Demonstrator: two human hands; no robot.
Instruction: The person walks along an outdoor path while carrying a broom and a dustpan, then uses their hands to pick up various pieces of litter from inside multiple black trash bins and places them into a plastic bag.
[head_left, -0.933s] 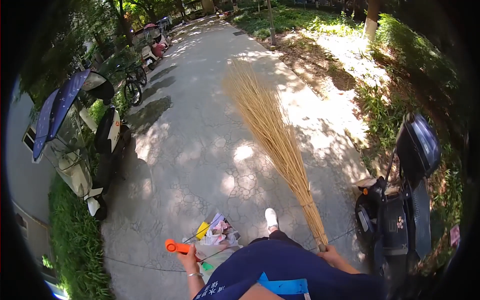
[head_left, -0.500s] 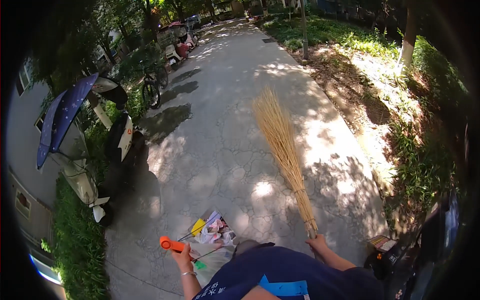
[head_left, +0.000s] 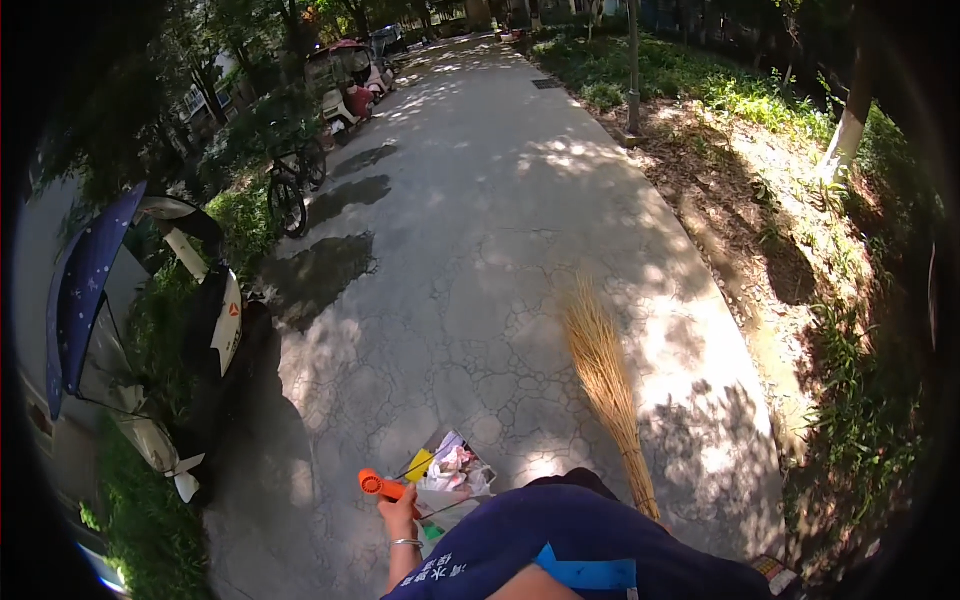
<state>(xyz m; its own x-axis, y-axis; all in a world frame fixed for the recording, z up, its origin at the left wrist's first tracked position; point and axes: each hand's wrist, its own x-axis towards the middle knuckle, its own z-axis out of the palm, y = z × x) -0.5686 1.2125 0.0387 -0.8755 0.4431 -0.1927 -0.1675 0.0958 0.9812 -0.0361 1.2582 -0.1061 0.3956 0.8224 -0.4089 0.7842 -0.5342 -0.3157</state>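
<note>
My left hand (head_left: 402, 510), with a bracelet at its wrist, is closed around an orange tube-like handle (head_left: 380, 486) with a round end. Thin dark rods run from near this hand toward an open dustpan-like container (head_left: 437, 441). In it lie crumpled white and pinkish litter (head_left: 455, 466) and a yellow piece (head_left: 419, 464). A pale plastic bag with something green in it shows beside my hand. On the right, a straw broom (head_left: 610, 385) reaches forward over the pavement, its tip blurred. Its lower end disappears behind my dark blue clothing, and my right hand is hidden there.
Cracked grey pavement (head_left: 450, 270) stretches ahead. A scooter with a blue canopy (head_left: 90, 290) stands at left, with a bicycle (head_left: 288, 200) and several scooters (head_left: 350, 100) farther along. Plants, a lamp post (head_left: 633, 70) and a tree trunk (head_left: 850, 130) border the right side.
The broom has drawn closer to me and its tip sits lower in view. My right hand has gone out of sight. The parked scooter and bicycle appear nearer.
</note>
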